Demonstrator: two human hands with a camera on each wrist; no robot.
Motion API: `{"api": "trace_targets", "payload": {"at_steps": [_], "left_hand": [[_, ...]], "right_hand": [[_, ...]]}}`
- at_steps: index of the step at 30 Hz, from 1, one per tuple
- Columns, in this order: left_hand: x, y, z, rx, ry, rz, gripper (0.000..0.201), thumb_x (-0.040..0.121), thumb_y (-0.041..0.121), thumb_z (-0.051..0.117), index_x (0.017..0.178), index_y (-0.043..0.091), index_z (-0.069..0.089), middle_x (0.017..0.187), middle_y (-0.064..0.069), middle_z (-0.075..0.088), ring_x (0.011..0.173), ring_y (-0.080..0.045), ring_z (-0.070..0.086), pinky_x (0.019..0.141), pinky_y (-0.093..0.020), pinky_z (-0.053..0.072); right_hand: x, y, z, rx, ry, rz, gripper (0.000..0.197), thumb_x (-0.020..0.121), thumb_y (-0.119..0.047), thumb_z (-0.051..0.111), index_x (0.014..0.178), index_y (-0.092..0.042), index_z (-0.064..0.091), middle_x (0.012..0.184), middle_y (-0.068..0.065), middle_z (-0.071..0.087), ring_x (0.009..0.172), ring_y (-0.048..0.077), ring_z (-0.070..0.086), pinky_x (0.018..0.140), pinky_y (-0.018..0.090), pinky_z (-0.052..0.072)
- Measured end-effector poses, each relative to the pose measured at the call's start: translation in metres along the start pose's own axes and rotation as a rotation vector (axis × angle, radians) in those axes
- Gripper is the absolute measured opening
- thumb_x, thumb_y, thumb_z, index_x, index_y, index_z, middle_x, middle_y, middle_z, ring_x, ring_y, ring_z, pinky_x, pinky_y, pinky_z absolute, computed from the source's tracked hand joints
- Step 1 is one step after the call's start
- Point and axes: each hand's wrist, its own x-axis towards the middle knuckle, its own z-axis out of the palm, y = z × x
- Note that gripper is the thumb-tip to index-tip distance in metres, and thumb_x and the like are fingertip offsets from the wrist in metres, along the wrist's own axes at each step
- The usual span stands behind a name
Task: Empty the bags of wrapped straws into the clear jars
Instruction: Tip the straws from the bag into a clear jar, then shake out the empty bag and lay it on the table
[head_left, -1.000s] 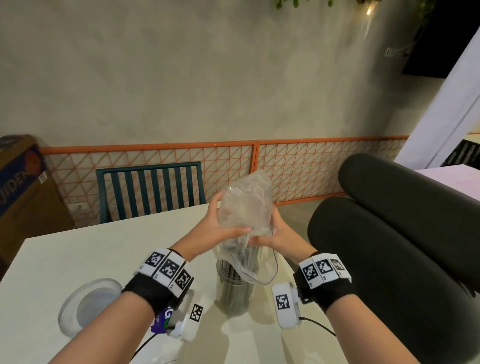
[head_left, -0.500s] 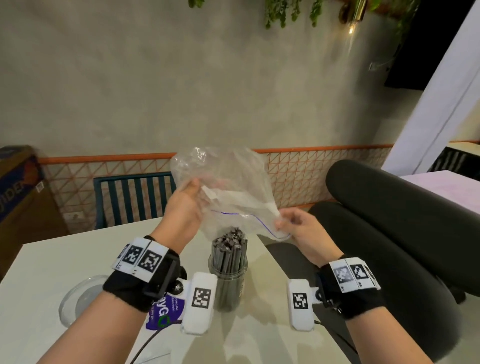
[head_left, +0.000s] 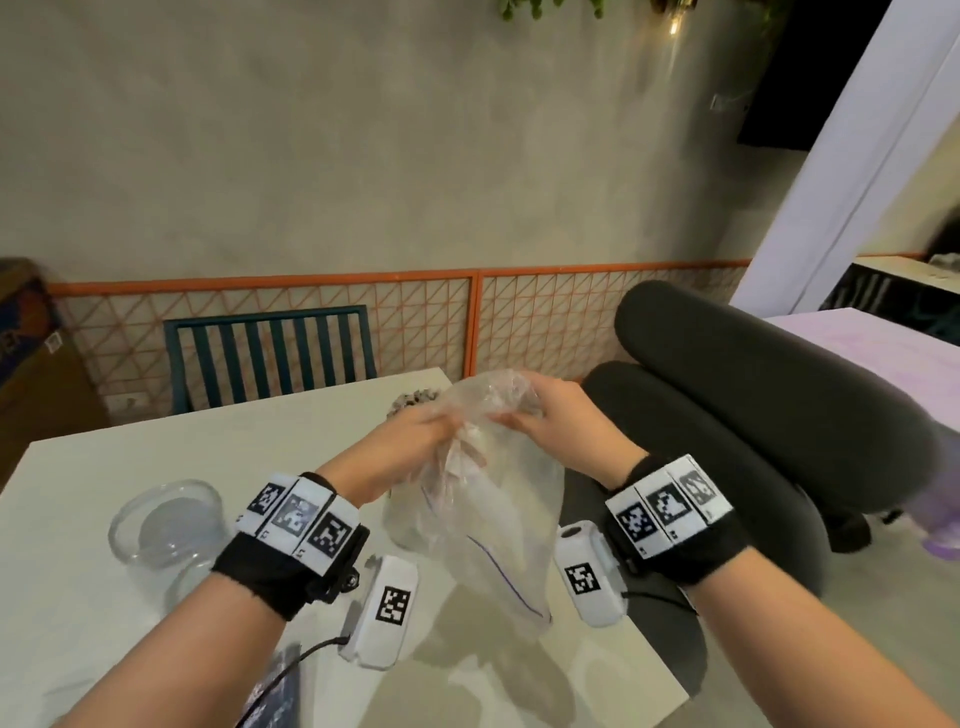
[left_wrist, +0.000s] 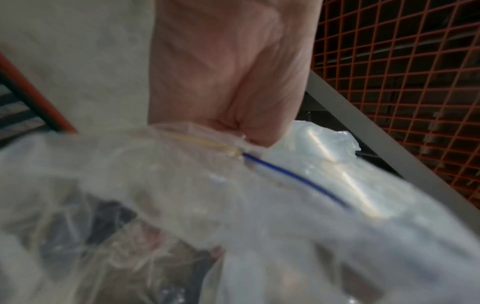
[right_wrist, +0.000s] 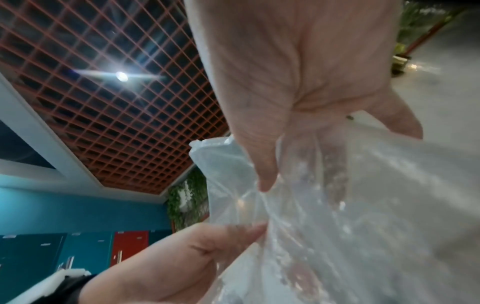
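Your left hand and right hand both clutch the crumpled clear bag, fingers curled into its plastic, just above the white table. The straw-filled jar stands on the table just behind the bag, and an empty jar sits left of the bag.

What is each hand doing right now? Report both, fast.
Left hand: closed, gripping the clear plastic bag.
Right hand: closed, gripping the same bag.
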Motion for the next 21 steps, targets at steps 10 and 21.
{"api": "trace_targets", "payload": {"at_steps": [10,21], "left_hand": [[-0.061,-0.109,0.032,0.165,0.004,-0.15,0.009,0.09,0.03,0.057,0.09,0.024,0.064,0.089,0.006,0.071,0.087,-0.014,0.065,0.063,-0.021,0.045],[-0.085,-0.096,0.053,0.103,0.093,-0.146,0.068,0.081,0.038,0.066,0.138,0.024,0.032,0.123,0.012,0.047,0.118,-0.006,0.044,0.092,-0.017,0.036]], "right_hand": [[-0.029,0.043,0.004,-0.244,0.149,0.176,0.037,0.088,-0.042,0.058,0.112,-0.013,0.062,0.1,0.013,0.07,0.097,0.031,0.063,0.081,0.04,0.051],[-0.042,0.018,0.03,-0.207,-0.059,0.118,0.04,0.085,-0.045,0.061,0.099,-0.007,0.06,0.095,0.01,0.065,0.09,0.026,0.06,0.071,0.034,0.043]]}}
